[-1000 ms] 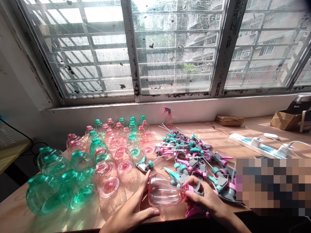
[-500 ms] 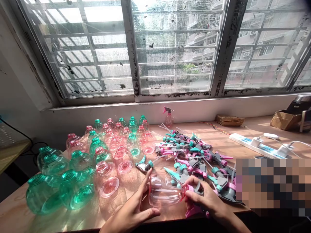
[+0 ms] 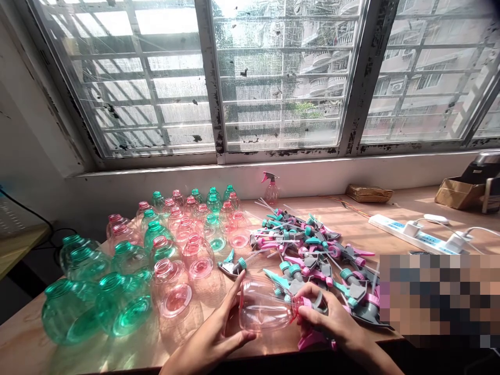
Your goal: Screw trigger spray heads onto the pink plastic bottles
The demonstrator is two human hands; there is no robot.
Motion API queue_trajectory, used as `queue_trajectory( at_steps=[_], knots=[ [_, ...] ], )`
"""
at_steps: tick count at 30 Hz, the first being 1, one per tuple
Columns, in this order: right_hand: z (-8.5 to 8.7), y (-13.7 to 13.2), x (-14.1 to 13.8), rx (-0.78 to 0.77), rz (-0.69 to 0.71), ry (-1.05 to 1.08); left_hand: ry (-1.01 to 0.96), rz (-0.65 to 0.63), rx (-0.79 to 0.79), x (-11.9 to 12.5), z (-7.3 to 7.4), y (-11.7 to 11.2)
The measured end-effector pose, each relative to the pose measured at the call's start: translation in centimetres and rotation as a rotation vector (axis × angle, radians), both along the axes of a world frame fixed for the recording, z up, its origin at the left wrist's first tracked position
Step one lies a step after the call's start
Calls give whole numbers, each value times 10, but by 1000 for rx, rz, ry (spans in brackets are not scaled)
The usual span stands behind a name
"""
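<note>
Pink bottle [image 3: 265, 307]: sideways between both hands at the table's [image 3: 351, 221] near edge; probably light, thin plastic, somewhat slippery, likely to dent if squeezed hard.
Spray top [image 3: 321, 302]: at the bottle's right end; probably stiffer.
Right hand [image 3: 328, 315]: fingers pinching around the pink collar [image 3: 307, 302], likely the firmest hold.
Left hand [image 3: 219, 330]: fingers spread about the bottle's left end, likely good for steadying; pressure impossible to tell.

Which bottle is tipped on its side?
The pink bottle at the front, its neck in the right hand and its base by the left hand; the other bottles stand upright.
</note>
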State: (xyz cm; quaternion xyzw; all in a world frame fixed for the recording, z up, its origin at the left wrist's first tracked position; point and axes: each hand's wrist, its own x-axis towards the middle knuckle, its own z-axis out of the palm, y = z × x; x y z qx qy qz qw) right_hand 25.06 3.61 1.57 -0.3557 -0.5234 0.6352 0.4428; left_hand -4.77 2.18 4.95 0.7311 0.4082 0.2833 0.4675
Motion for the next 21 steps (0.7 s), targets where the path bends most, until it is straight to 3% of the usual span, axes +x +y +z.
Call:
queue_trajectory(
  at_steps=[10,21],
  knots=[
    [2,-1,0,-17,1,22,-62,-4,-136,-3,-4,0],
    [0,1,1,6,29,32,-88,-21,-58,2,0,0]
  ],
)
